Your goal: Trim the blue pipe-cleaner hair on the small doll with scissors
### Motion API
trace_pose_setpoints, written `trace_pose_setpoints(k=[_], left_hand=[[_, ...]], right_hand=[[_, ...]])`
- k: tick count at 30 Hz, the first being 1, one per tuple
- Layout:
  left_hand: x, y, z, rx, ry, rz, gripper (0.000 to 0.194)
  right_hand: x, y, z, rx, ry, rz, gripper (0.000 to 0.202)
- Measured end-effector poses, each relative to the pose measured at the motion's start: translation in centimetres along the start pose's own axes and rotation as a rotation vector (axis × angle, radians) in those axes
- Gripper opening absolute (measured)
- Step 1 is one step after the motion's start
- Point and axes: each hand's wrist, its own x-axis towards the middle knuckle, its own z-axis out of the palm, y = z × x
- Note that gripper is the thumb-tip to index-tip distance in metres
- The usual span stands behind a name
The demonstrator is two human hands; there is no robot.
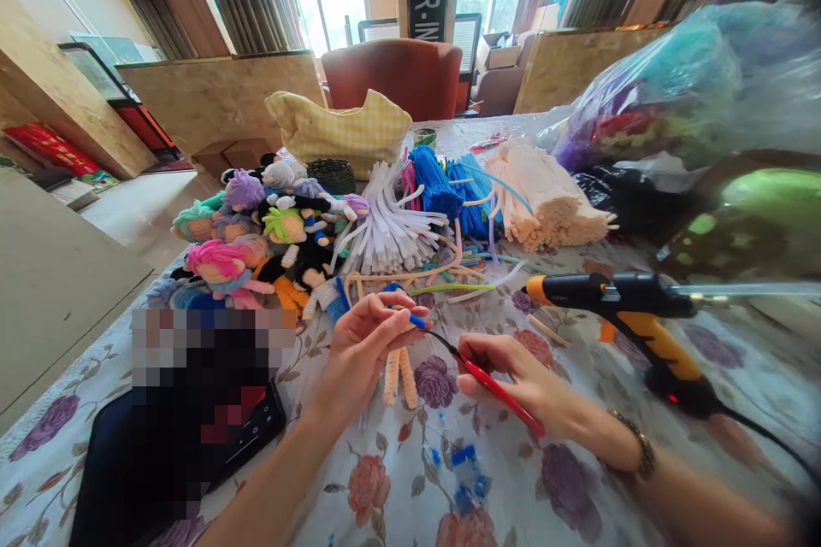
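Observation:
Between the thumb and fingers of my left hand [372, 338] is a blue pipe cleaner [418, 321]. Two twisted peach legs [401, 376] of a small figure hang down below those fingers; its upper part is hidden by the hand. My right hand [504, 372] is closed around red-handled scissors [497, 393], whose thin dark tips reach the end of the blue pipe cleaner. Beneath the hands, blue fluff clippings [468, 474] lie scattered on the flowered tablecloth [359, 444].
Finished yarn-like dolls [224, 261] are heaped at left, behind a phone or tablet [250, 436]. White [398, 226], blue [433, 179] and peach [545, 188] pipe cleaner bundles stand at the back. A glue gun [616, 295] with a corded handle lies right; plastic bags [693, 85] are behind it.

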Motion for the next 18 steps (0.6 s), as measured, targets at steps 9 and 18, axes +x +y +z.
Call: trace_pose_setpoints(k=[9,18], left_hand=[[0.03,0.08,-0.12,0.011,-0.017,-0.012,0.024],[0.0,0.16,-0.05,0.0,-0.044,-0.024,0.024]], right_hand=[[0.07,0.44,0.04,0.025,-0.001,-0.014,0.043],[0.06,0.49,0.37,0.065,0.009,0.023,0.047]])
